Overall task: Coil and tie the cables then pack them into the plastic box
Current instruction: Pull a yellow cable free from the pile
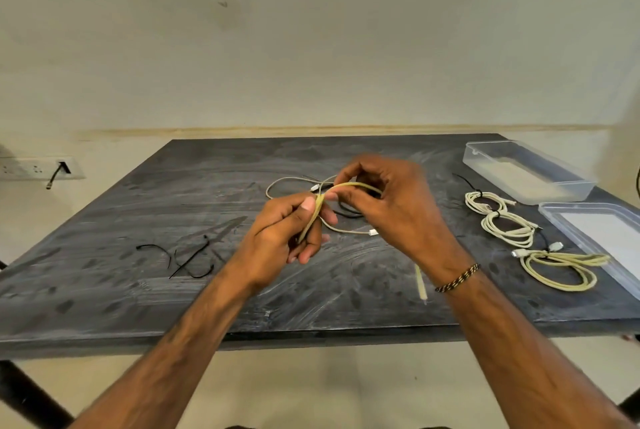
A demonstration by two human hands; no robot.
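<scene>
While your left hand (284, 231) pinches a yellowish cable (313, 215) between thumb and fingers, your right hand (391, 207) grips the same cable's arched loop at about 2 o'clock from the left, both raised above the dark table (104, 283). Beneath the hands, a loose white cable (294, 180) lies uncoiled on the table with a black strand beside it. At 3 o'clock from the hands, two coiled white cables (498, 217) and one coiled yellow cable (561, 269), each bound by a black tie, lie in a row. At 2 o'clock, the clear plastic box (526, 170) stands open; its lid (599, 238) lies just nearer you, beside the coils. At 9 o'clock, loose black cable ties (188, 260) rest on the table. A beaded bracelet (457, 279) circles your right wrist.
</scene>
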